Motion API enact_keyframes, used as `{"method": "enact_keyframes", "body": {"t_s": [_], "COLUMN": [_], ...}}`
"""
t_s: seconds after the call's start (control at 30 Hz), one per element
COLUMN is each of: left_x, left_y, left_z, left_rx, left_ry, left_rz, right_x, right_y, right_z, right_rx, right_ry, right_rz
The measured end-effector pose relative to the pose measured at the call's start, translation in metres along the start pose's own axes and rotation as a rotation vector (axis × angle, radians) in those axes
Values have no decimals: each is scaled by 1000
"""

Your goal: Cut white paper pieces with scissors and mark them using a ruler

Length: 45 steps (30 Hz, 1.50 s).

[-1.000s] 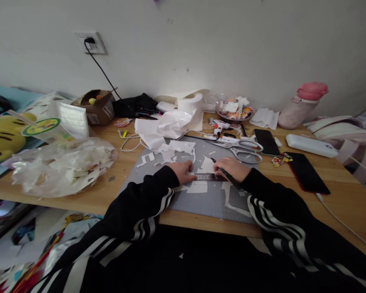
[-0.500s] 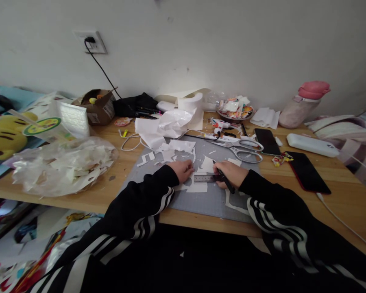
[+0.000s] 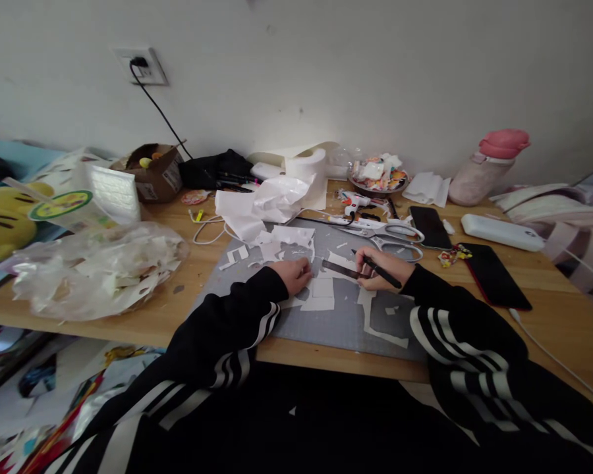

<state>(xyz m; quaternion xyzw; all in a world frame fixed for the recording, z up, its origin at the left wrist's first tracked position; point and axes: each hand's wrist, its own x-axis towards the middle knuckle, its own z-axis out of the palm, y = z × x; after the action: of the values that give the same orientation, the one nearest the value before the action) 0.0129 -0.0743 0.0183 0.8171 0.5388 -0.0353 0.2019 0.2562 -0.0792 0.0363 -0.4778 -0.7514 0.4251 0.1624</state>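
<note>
Now — ruler (image 3: 340, 268) between both hands (image 3: 292, 276) (image 3: 388, 268).

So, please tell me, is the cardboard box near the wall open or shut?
Open: the top of the cardboard box is not closed over, and a small yellow object shows in its opening.

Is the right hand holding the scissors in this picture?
No, the right hand holds a black pen-like tool and a ruler, while the scissors lie beyond it.
</note>
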Motion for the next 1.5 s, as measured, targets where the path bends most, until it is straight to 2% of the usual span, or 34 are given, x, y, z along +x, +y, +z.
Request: {"method": "enact_keyframes", "body": {"t_s": [0.13, 0.23, 0.33, 0.47, 0.63, 0.8, 0.93, 1.1, 1.33, 1.5], "left_x": [1, 3, 5, 6, 3, 0, 0, 1, 6, 9], "left_y": [-2, -3, -5, -5, 1, 4, 4, 3, 0, -2], "left_z": [2, 4, 6, 7, 6, 6, 8, 10, 16, 18], "left_rx": [-8, 0, -4, -22, -100, -195, -241, -324, -561, -589], "left_ry": [13, 22, 28, 45, 180, 309, 340, 344, 393, 367], "left_rz": [13, 14, 14, 13, 68, 138, 166, 204, 277, 333], "right_x": [-6, -8, -4, 5, 15, 14, 11, 9, 13, 11], "right_y": [-7, -12, -15, -16, -17, -19, -15, -8, -9, -16], "right_z": [-7, -4, 7, 26, 45, 46, 41, 41, 62, 71], "right_rx": [309, 554, 719, 841, 991, 1037, 1073, 1071, 977, 882], "right_ry": [68, 84, 122, 240, 318, 321, 326, 407, 341, 264], "right_rz": [6, 1, 13, 113, 135, 147, 163, 141, 179, 133]}}
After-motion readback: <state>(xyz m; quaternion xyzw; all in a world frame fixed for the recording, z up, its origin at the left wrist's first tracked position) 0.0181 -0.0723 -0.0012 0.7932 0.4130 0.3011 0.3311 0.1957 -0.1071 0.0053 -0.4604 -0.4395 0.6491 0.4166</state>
